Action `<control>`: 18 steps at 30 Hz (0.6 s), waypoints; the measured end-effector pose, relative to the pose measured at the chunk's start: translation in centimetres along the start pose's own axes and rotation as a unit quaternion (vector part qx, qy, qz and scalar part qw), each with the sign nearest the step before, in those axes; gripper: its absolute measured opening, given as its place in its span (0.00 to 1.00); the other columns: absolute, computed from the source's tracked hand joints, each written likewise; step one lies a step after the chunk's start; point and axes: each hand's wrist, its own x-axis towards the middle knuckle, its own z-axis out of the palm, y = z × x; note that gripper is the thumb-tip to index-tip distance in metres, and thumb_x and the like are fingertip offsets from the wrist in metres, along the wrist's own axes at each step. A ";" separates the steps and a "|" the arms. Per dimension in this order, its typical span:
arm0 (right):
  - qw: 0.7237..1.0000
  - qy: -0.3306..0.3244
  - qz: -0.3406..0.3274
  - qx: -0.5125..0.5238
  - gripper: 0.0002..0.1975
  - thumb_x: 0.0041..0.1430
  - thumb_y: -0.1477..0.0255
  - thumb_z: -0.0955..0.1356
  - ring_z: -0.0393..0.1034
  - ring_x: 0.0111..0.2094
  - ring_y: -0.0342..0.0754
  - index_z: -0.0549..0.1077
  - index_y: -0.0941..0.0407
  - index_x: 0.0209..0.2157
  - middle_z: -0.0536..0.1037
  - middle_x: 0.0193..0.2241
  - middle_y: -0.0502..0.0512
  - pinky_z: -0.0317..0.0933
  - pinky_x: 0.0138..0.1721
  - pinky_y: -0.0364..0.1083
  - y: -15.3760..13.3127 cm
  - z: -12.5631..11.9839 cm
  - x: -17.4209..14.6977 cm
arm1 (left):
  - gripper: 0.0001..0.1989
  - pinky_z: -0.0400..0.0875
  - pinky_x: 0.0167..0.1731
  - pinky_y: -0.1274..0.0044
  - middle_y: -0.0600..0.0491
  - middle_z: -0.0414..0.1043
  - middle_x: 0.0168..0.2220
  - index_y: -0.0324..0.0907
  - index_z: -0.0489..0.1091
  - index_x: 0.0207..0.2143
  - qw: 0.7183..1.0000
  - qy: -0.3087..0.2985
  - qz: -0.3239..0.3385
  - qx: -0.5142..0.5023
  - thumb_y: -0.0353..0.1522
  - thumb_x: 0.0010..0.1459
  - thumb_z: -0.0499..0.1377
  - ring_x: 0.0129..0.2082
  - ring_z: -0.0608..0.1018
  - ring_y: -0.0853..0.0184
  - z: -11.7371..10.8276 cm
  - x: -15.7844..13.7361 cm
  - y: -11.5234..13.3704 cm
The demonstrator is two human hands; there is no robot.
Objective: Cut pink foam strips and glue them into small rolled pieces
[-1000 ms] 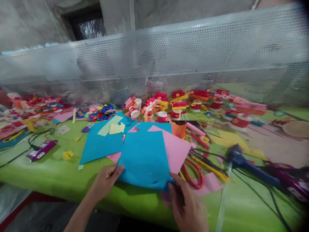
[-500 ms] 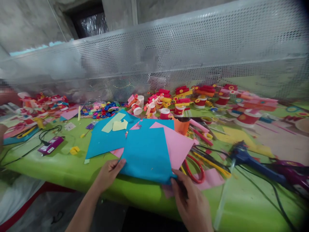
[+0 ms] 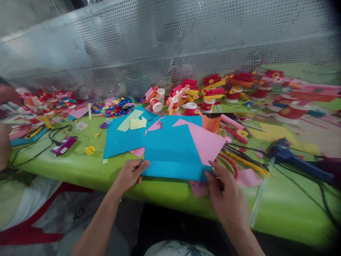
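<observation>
A green tabletop [image 3: 80, 170] filled the view, backed by a long perforated metal screen [image 3: 186, 46] with a grey wall above it at the upper left. The surface was crowded with craft material from end to end.

Both forearms reached in from the near edge. The left hand [image 3: 130, 173] lay at the near left corner of a blue paper sheet [image 3: 173, 153], thumb on top and fingers curled under the edge, pinching it. The right hand [image 3: 226, 195] held the sheet's near right corner the same way, its fingers closed on the paper. The sheet lay flat at the front edge of the tabletop, between the two hands, and a crease line ran across it close to the near edge.

A pink sheet [image 3: 210, 142] lay partly under the blue one to its right, and a larger blue sheet [image 3: 119, 138] lay behind to the left with pale yellow scraps [image 3: 137, 123] on it. Red-handled scissors [image 3: 231, 165] rested just beside the right hand, and a dark blue glue gun [image 3: 287, 154] with its cable lay further right. Red and yellow paper-cup figures [image 3: 207, 96] stood in a row along the screen. A small purple device [image 3: 64, 145] with a black cord sat to the left, where another person's arm [image 3: 5, 142] showed at the frame edge.
</observation>
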 end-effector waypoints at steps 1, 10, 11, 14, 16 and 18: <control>1.000 0.003 -0.002 -0.008 0.19 0.70 0.61 0.64 0.83 0.29 0.55 0.78 0.57 0.52 0.86 0.37 0.60 0.69 0.24 0.47 0.0 0.0 0.1 | 0.29 0.54 0.14 0.81 0.62 0.45 0.19 0.44 0.53 0.21 1.000 0.000 -0.010 -0.006 0.54 0.62 0.59 0.13 0.66 0.74 0.1 -0.1 0.2; 0.999 0.013 -0.010 -0.028 0.22 0.69 0.58 0.64 0.82 0.30 0.57 0.79 0.58 0.51 0.85 0.34 0.60 0.66 0.23 0.48 -0.4 0.2 0.0 | 0.19 0.72 0.23 0.82 0.52 0.80 0.27 0.40 0.76 0.33 0.986 0.080 -0.096 -0.109 0.48 0.58 0.68 0.26 0.83 0.67 1.8 -2.6 2.5; 1.000 0.012 -0.010 -0.025 0.22 0.69 0.58 0.64 0.82 0.30 0.57 0.79 0.58 0.51 0.85 0.35 0.61 0.66 0.23 0.47 -0.4 0.2 0.0 | 0.19 0.75 0.26 0.81 0.50 0.82 0.30 0.40 0.76 0.35 0.982 0.093 -0.107 -0.122 0.48 0.57 0.68 0.28 0.84 0.66 2.0 -2.8 2.6; 1.000 -0.002 -0.013 -0.012 0.22 0.68 0.58 0.65 0.83 0.32 0.57 0.78 0.58 0.52 0.85 0.35 0.61 0.67 0.25 0.47 -0.4 -0.1 0.1 | 0.20 0.80 0.34 0.79 0.48 0.83 0.31 0.40 0.76 0.32 0.978 0.105 -0.107 -0.143 0.48 0.58 0.67 0.34 0.86 0.63 2.1 -2.9 2.5; 1.000 -0.022 -0.009 -0.007 0.22 0.67 0.58 0.64 0.83 0.34 0.58 0.78 0.57 0.52 0.85 0.35 0.61 0.68 0.27 0.48 -0.4 -0.2 0.2 | 0.21 0.80 0.33 0.78 0.49 0.81 0.28 0.40 0.75 0.29 0.980 0.099 -0.098 -0.145 0.49 0.60 0.65 0.34 0.86 0.62 2.0 -2.8 2.6; 0.999 -0.040 0.000 -0.009 0.21 0.67 0.58 0.65 0.83 0.34 0.58 0.78 0.56 0.52 0.85 0.34 0.60 0.68 0.26 0.47 -0.4 -0.4 0.2 | 0.22 0.78 0.28 0.79 0.51 0.78 0.24 0.40 0.72 0.26 0.981 0.098 -0.092 -0.138 0.50 0.61 0.64 0.30 0.85 0.63 2.0 -2.7 2.6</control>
